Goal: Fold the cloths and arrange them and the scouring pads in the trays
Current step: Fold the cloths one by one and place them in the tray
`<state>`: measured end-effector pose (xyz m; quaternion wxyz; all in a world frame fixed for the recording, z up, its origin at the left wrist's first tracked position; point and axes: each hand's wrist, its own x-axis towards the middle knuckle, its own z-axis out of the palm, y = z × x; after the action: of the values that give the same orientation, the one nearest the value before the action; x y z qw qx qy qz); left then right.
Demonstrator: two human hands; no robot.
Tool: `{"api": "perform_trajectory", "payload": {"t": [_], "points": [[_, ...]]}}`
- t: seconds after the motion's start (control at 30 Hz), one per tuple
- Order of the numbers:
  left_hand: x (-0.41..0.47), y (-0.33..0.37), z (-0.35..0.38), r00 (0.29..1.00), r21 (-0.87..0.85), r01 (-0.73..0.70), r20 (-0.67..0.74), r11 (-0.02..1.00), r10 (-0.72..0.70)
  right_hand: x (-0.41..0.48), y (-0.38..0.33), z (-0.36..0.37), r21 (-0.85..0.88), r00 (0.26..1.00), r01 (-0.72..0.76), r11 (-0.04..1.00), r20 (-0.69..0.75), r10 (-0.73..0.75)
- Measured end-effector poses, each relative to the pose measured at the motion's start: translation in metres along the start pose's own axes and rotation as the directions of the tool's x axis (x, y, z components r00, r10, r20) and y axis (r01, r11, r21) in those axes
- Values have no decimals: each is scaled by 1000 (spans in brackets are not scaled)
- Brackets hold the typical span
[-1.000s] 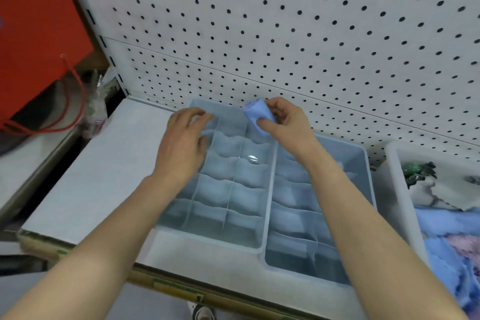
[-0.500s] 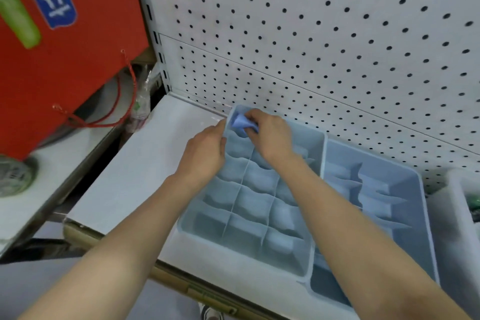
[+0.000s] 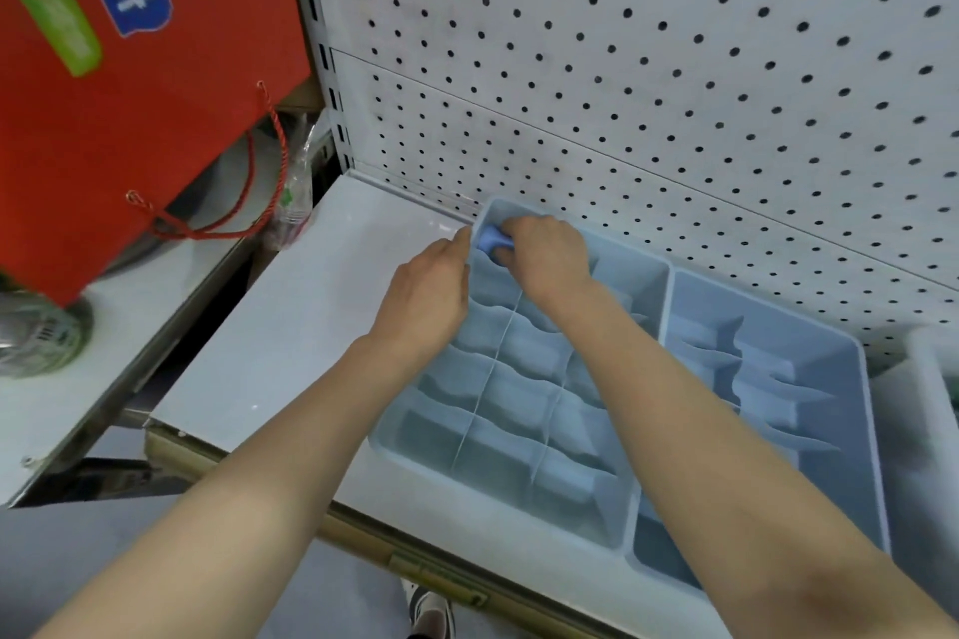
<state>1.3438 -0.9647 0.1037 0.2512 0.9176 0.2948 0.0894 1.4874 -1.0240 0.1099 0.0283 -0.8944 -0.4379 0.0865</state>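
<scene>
Cloth (image 3: 490, 240), soft and blue, is pinched by the right hand (image 3: 545, 261) in the far left corner box of the plastic tray (image 3: 493, 492); the left hand (image 3: 428, 291) is laid loose on its rim.

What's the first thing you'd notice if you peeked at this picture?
The right hand pinches a small blue cloth in the far left corner compartment of a pale blue tray, while the left hand rests against that tray's left wall. A big red bag stands out at the upper left, beside a white pegboard dotted with black holes.
</scene>
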Motion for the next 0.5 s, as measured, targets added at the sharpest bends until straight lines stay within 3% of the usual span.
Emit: {"api": "perform_trajectory", "payload": {"t": [0.13,0.3,0.5], "points": [[0,1,-2,1000,50,-2,26,999,1,-32,15,-22,97,994,41,994,-100,-31],[-8,46,2,978,21,-197,-70,980,198,-120,85,-61,235,948,-79,969,-283,146],[-38,174,50,865,-140,-498,-10,856,501,-266,192,-83,439,728,-273,856,-487,483]]}}
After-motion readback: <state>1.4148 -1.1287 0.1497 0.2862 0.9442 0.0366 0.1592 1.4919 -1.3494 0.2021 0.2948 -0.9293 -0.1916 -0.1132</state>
